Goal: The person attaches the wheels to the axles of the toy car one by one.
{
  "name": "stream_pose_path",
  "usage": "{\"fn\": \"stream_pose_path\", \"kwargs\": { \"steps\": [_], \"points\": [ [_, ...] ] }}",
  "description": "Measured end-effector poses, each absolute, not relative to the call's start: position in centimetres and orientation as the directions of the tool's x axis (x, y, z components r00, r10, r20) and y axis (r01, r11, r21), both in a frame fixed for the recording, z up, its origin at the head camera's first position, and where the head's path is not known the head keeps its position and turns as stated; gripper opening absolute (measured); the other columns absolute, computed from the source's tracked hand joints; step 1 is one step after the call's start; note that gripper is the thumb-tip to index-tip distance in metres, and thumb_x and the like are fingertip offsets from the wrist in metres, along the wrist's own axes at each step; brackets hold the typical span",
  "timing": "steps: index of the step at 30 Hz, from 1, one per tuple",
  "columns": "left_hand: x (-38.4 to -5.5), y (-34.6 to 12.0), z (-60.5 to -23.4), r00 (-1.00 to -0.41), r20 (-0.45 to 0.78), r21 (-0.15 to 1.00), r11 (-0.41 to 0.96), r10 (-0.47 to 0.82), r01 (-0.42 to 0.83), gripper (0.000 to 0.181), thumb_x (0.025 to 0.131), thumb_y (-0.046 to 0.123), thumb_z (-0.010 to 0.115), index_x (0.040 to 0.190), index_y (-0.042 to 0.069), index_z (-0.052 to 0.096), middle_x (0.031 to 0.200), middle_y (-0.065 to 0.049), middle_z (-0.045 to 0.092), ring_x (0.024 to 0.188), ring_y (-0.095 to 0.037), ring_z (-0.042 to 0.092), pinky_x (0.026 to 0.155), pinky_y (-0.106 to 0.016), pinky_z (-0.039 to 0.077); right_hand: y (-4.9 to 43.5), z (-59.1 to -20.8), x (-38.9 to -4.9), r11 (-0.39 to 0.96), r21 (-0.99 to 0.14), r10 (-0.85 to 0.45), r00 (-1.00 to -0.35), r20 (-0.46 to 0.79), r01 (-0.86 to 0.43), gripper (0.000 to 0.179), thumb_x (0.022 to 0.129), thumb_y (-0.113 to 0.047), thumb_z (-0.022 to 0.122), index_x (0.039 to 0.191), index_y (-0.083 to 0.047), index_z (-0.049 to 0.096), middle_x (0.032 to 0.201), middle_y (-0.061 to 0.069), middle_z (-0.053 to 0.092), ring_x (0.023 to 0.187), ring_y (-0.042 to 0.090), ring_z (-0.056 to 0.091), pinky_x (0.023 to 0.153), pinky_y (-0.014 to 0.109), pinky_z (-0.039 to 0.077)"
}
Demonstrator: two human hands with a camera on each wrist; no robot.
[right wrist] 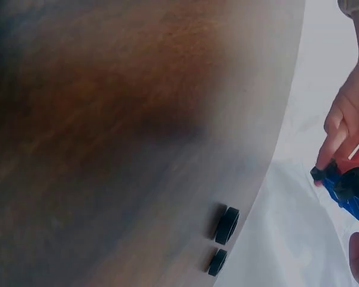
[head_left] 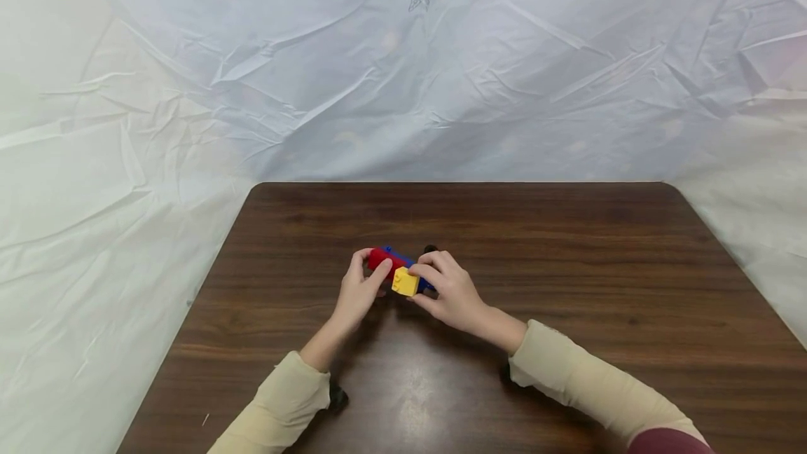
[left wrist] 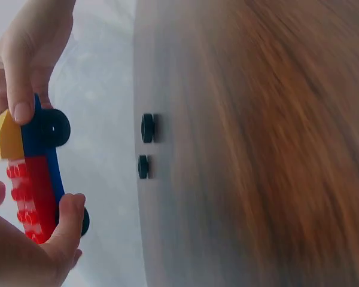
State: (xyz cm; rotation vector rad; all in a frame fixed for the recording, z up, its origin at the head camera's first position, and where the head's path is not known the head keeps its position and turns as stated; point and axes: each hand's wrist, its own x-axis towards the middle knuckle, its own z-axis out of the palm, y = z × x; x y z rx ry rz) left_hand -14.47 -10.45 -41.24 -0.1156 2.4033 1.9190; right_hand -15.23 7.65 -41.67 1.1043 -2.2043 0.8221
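Both hands hold a toy vehicle built of bricks above the table. Its blue base carries a studded red brick and a sloped yellow brick. My left hand grips the red end, thumb on one side and fingers on the other. The right hand pinches the yellow and blue end between thumb and fingers. In the left wrist view a black wheel sits on the base beside the right hand's fingers; another is partly hidden by the left hand's fingers.
Two loose black wheels, a larger one and a smaller one, stand on the brown wooden table, beyond the hands near its far edge. A pale printed cloth hangs behind the table.
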Motion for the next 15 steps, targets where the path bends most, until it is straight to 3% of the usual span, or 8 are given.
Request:
{"fn": "stream_pose_path", "kwargs": {
  "steps": [5, 9, 15],
  "points": [
    [-14.76, -9.98, -41.31, -0.988, -0.15, 0.98, 0.128, -0.038, -0.153, 0.053, 0.083, 0.036, 0.058, 0.123, 0.009, 0.034, 0.111, -0.013, 0.047, 0.075, -0.013, 0.057, 0.066, -0.029, 0.053, 7.27, -41.8, -15.09, 0.475, -0.232, -0.532, -0.487, 0.692, -0.849, 0.039, 0.062, -0.018, 0.08, 0.094, -0.008, 0.061, 0.094, 0.006, 0.052, 0.08, 0.015, 0.044, 0.06, 0.021, 0.044],
    [-15.0, -9.83, -41.41, -0.987, -0.153, 0.984, 0.083, -0.056, -0.158, 0.049, 0.083, 0.028, 0.06, 0.121, 0.008, 0.035, 0.109, -0.013, 0.047, 0.076, -0.014, 0.059, 0.068, -0.031, 0.054, 7.18, -41.89, -14.99, 0.468, -0.235, -0.533, -0.484, 0.694, -0.852, 0.039, 0.062, -0.018, 0.08, 0.094, -0.008, 0.061, 0.094, 0.006, 0.052, 0.08, 0.015, 0.044, 0.06, 0.022, 0.045],
    [-15.28, -9.89, -41.42, -0.988, -0.13, 0.991, 0.027, -0.084, -0.133, 0.045, 0.083, 0.017, 0.059, 0.12, 0.008, 0.036, 0.114, -0.012, 0.046, 0.089, -0.022, 0.057, 0.074, -0.039, 0.052, 7.37, -41.58, -14.97, 0.449, -0.35, -0.498, -0.555, 0.666, -0.822, 0.045, 0.063, -0.021, 0.079, 0.1, -0.007, 0.058, 0.1, 0.007, 0.051, 0.088, 0.016, 0.049, 0.07, 0.027, 0.05]
  ]
}}
